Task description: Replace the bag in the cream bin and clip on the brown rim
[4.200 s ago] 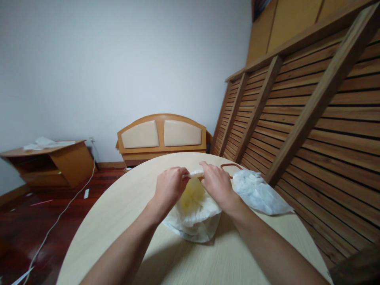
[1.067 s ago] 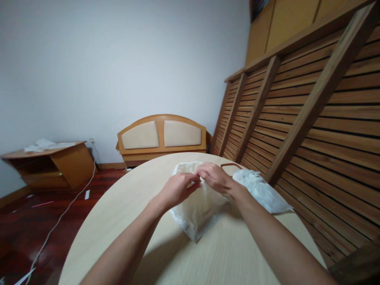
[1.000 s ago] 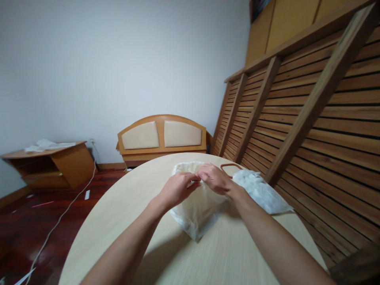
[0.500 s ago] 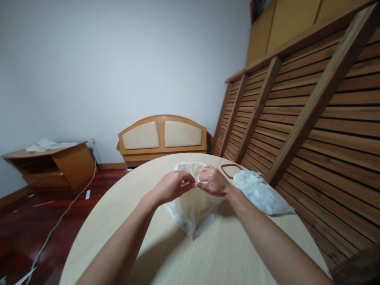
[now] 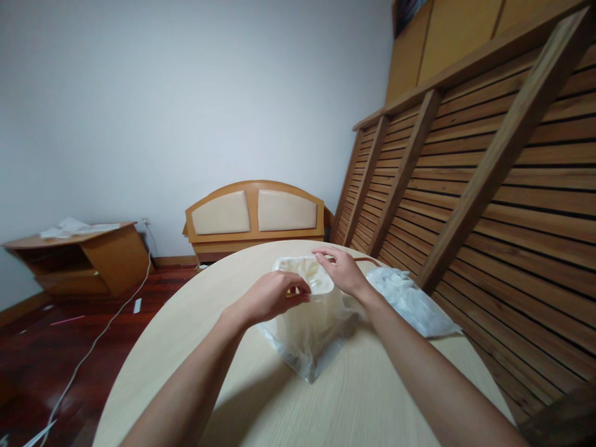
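A translucent white plastic bag (image 5: 311, 332) with pale yellowish contents stands on the round light-wood table (image 5: 195, 335). Its mouth is spread wide. My left hand (image 5: 272, 297) pinches the near rim of the bag's mouth, fingers closed on the plastic. My right hand (image 5: 342, 270) holds the far right rim, fingers curled over the edge. Both forearms reach in from the bottom of the view.
A second crumpled white plastic bag (image 5: 410, 301) lies right of my right wrist, with a brown ring (image 5: 367, 262) partly hidden behind the hand. A slatted wooden bed frame (image 5: 470, 174) leans at the right. A headboard (image 5: 254, 214) and a low cabinet (image 5: 74, 257) stand by the wall.
My hands were pinched together at the bag's closed top. Now they have drawn apart, the right moving away from me, and the bag's mouth stands wide.
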`<state>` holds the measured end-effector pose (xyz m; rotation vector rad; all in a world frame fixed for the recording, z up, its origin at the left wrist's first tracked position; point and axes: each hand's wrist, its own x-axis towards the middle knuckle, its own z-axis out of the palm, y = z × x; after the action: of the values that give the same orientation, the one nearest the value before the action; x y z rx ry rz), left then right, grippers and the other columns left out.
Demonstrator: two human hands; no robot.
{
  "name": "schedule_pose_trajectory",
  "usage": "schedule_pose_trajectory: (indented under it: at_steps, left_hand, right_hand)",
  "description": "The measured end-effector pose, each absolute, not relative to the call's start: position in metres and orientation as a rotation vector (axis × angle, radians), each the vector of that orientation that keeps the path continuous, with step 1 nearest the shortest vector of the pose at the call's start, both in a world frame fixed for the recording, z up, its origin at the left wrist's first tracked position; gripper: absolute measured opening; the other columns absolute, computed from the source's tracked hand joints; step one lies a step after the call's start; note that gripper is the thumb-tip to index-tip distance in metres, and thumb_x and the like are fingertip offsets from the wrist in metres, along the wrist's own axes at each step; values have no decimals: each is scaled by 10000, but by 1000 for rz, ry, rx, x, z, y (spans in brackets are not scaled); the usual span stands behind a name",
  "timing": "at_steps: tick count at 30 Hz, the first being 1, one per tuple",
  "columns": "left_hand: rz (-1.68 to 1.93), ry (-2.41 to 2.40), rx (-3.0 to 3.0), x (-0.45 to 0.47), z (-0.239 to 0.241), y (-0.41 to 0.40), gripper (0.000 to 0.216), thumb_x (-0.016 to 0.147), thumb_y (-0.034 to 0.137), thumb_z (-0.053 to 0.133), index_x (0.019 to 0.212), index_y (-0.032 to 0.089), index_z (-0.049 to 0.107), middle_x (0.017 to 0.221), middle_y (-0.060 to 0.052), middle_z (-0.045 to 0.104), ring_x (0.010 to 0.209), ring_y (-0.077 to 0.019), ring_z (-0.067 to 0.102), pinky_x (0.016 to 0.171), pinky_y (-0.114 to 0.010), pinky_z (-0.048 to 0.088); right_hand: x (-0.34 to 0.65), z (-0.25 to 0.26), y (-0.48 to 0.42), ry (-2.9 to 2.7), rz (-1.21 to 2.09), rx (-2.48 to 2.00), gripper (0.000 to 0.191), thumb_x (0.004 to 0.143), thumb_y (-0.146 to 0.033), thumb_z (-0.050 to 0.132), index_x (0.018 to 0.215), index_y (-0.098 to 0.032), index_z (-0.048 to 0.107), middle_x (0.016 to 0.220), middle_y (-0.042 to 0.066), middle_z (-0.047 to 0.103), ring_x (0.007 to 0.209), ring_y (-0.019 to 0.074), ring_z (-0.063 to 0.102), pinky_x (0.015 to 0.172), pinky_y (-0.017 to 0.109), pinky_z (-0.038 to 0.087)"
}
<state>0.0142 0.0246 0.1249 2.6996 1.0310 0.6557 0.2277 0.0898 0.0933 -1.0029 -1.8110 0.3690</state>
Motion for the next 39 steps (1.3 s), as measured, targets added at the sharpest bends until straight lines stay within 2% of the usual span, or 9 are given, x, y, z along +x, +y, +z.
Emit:
schedule_pose_trajectory:
  at_steps: [4, 9, 13, 17, 21, 25, 28, 31, 39]
  left_hand:
    - [639, 1035, 2692, 16, 127, 22, 121, 911, 256, 647, 967, 219, 748, 860, -16, 757, 713, -133, 650, 675, -225, 448]
    - [615, 999, 2680, 16, 131, 17, 131, 921, 247, 627, 969, 215, 745, 862, -15, 752, 716, -128, 644, 675, -222, 449]
    - [663, 895, 2642, 12, 138, 14, 242, 868, 383, 701, 1031, 208, 734, 977, -45, 753, 877, -166, 669, 778, -239, 486]
    - [985, 1093, 2495, 5, 134, 28, 315, 934, 435, 574, 1055, 192, 736, 1102, -84, 742, 1019, -206, 666, 894, -292, 498]
    - [1113, 1416, 2227, -1, 119, 55, 350, 864, 429, 626, 1068, 169, 743, 1069, -100, 757, 911, -233, 690, 823, -331, 526]
    - [1042, 1385, 2084, -2, 112, 68, 382, 764, 415, 709, 1034, 149, 758, 1042, -108, 768, 869, -236, 685, 764, -315, 519]
    - [1017, 1365, 2050, 1, 112, 67, 287, 719, 357, 728, 903, 143, 779, 883, -90, 778, 783, -213, 671, 700, -285, 491]
    - [998, 1381, 2024, 4, 112, 66, 220, 709, 337, 711, 790, 143, 775, 730, -58, 744, 681, -182, 635, 630, -263, 448]
    - [992, 1321, 1904, -6, 109, 71, 352, 663, 454, 722, 816, 138, 752, 682, -38, 693, 612, -156, 576, 554, -242, 397]
  right_hand:
    - [230, 89, 99, -1736, 501, -1167, 241, 858, -215, 620, 1035, -143, 766, 1078, 112, 770, 985, 223, 721, 891, 344, 557]
    - [235, 89, 101, -1721, 600, -1227, 238, 815, -191, 646, 1003, -138, 782, 997, 101, 789, 925, 238, 743, 846, 350, 579]
    - [235, 89, 99, -1736, 630, -1221, 245, 814, -193, 647, 1009, -128, 781, 1008, 109, 786, 934, 243, 740, 859, 357, 573]
    - [234, 90, 97, -1769, 689, -1188, 241, 812, -208, 663, 1009, -132, 782, 987, 106, 790, 907, 243, 741, 823, 351, 576]
    - [230, 94, 91, -1818, 726, -1221, 258, 812, -186, 661, 1033, -122, 777, 975, 107, 789, 886, 231, 734, 778, 314, 561]
    - [226, 98, 84, -1892, 747, -1207, 293, 808, -231, 687, 1072, -134, 769, 961, 94, 786, 797, 199, 717, 685, 276, 539]
    - [224, 98, 82, -1939, 760, -1162, 276, 803, -309, 714, 1014, -146, 785, 938, 84, 783, 769, 187, 703, 654, 261, 525]
    - [224, 97, 82, -1948, 766, -1153, 222, 807, -294, 704, 944, -144, 795, 900, 83, 783, 772, 190, 701, 662, 261, 522]
    - [227, 100, 79, -1950, 767, -1167, 227, 807, -291, 704, 938, -122, 782, 917, 95, 777, 766, 185, 694, 655, 254, 513]
